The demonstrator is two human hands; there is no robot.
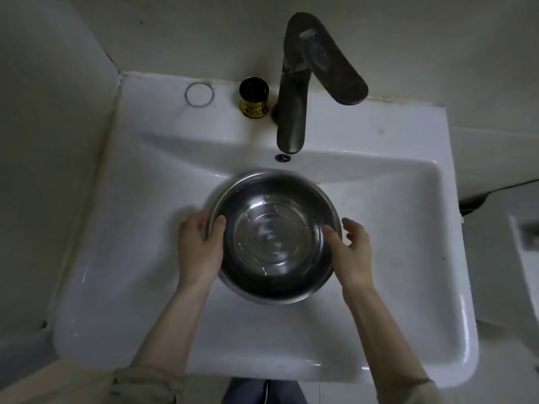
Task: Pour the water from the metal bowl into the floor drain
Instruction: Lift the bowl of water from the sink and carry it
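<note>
A round metal bowl with clear water in it sits level in the white sink basin, just in front of the tap. My left hand grips its left rim, thumb inside the bowl and fingers curled round the outside. My right hand is at the right rim with its thumb on the inner edge and its fingers spread loosely outside, not clearly closed on the rim. No floor drain is in view.
A dark tap reaches over the basin from the back ledge, above the overflow hole. A small black and gold cap and a thin ring lie on the ledge. Walls close in at left and behind.
</note>
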